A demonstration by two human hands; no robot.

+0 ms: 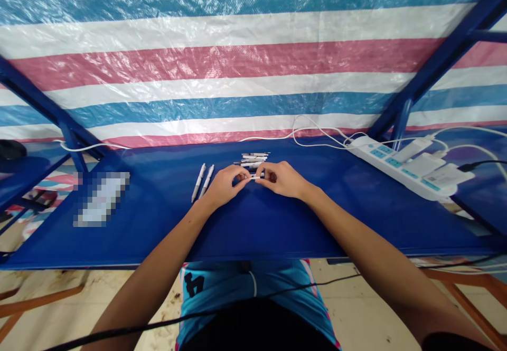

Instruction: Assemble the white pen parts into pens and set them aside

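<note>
Now the left hand (pixel 224 185) and right hand (pixel 282 179) pinch 1 pen (pixel 252 178) between fingers (pixel 242 174), 2 more pens (pixel 198 182) beside.

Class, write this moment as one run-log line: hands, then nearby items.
left hand: white pen | right hand: white pen | nearby: two loose pens, pen pile

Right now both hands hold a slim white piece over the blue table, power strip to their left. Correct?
No: the power strip lies to the right of the hands, not the left, as the head view shows. The rest stands: the left hand and right hand hold the slim white piece over the blue table.
</note>
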